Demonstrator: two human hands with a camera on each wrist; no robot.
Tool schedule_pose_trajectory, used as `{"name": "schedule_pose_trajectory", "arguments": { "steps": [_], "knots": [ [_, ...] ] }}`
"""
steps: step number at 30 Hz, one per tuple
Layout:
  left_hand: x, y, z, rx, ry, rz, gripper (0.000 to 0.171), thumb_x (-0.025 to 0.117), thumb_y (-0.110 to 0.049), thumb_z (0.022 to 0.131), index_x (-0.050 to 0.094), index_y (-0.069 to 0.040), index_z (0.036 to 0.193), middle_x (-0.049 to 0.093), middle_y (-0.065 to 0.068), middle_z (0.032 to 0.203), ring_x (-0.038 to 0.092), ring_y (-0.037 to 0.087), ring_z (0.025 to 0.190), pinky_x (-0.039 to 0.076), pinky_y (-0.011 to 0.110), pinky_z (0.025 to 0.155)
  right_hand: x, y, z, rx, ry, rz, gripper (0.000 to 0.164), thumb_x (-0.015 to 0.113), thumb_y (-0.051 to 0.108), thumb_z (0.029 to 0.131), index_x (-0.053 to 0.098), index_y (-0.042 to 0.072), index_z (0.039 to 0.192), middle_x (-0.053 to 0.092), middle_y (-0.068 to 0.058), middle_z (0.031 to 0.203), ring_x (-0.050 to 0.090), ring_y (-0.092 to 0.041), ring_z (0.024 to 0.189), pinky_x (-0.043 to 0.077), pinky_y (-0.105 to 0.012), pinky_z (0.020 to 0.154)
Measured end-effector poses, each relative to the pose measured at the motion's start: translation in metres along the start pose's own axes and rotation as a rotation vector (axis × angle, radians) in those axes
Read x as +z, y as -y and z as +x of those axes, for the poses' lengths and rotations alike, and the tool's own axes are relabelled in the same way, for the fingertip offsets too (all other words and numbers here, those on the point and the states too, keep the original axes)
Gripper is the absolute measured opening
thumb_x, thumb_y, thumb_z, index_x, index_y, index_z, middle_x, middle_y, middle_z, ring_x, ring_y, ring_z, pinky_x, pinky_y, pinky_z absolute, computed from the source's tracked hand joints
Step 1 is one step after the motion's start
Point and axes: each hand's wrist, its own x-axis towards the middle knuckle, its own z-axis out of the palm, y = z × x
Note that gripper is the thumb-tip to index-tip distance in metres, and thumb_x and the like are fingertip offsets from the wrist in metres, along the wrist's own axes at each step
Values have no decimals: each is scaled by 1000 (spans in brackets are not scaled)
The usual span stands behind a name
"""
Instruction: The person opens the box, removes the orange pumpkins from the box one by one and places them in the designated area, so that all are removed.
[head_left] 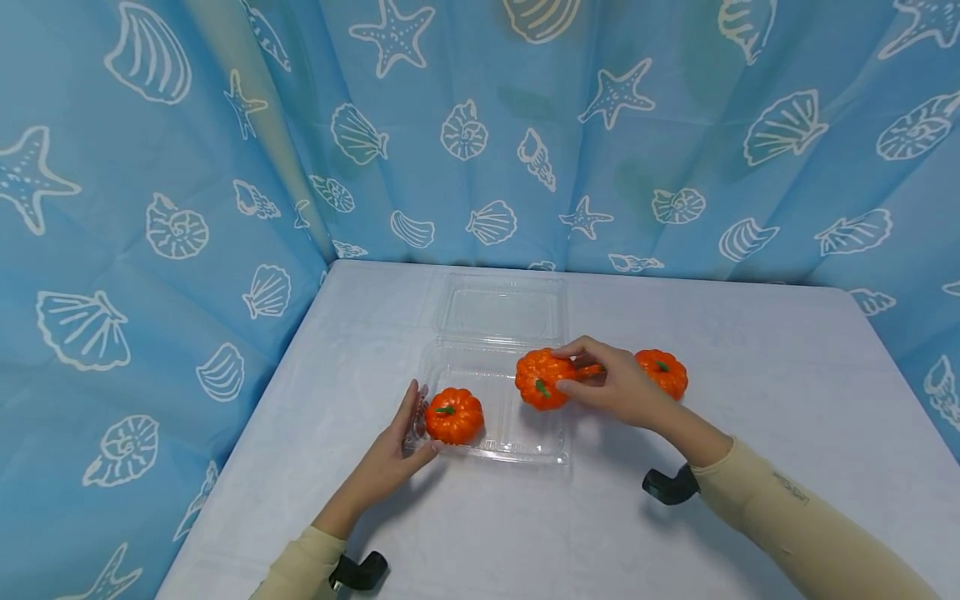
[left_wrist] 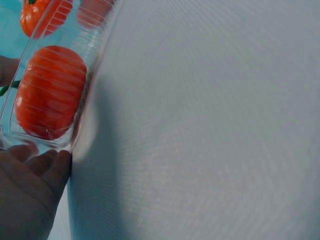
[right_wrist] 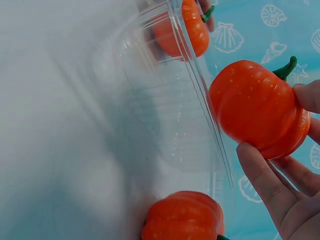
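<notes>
My right hand (head_left: 615, 387) holds an orange pumpkin (head_left: 542, 382) with a green stem over the right part of a clear plastic clamshell box (head_left: 504, 453). Thumb and fingers grip its side, as the right wrist view shows for the held pumpkin (right_wrist: 255, 107). Another pumpkin (head_left: 454, 417) sits in the box's front left part. At that end, my left hand (head_left: 390, 454) touches the box, fingers along the left wall and thumb at the front edge. A further pumpkin (head_left: 662, 373) lies on the table, partly behind my right hand.
The box's clear lid (head_left: 501, 310) lies folded open toward the back. A white cloth covers the table (head_left: 780, 367). Blue curtains (head_left: 540, 125) with white shell and starfish prints hang behind it and at the left. Dark devices (head_left: 671, 485) are strapped at both wrists.
</notes>
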Motion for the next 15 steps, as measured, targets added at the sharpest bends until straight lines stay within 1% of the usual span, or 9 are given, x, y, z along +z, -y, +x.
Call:
{"name": "schedule_pose_trajectory", "arguments": {
  "steps": [3,7,12,15],
  "knots": [
    [0,-1,0,-3,-3,1,98,71,-36,95,5,-19,166,23,6,168,25,30,153,24,52,120,-5,0,-6,19,-13,1,39,78,31,91,64,21,127,66,-3,131,64,-27,115,58,-46,93],
    [0,-1,0,-6,-1,5,98,71,-36,95,5,-19,166,23,5,168,25,29,153,24,51,120,-13,-1,-16,56,-29,4,39,77,33,92,64,21,127,66,-2,131,64,-26,117,58,-43,93],
    [0,-2,0,-7,0,9,99,71,-37,95,4,-19,166,23,5,168,25,29,153,25,50,120,-23,-6,-30,90,-41,8,39,77,34,92,64,23,127,64,-1,132,64,-25,116,58,-30,90],
    [0,-2,0,-7,-1,9,98,71,-37,95,5,-19,166,24,5,168,25,29,153,24,51,120,-28,-11,-38,93,-47,13,37,76,32,93,64,21,126,62,-3,133,64,-26,116,56,-22,88]
  ]
}}
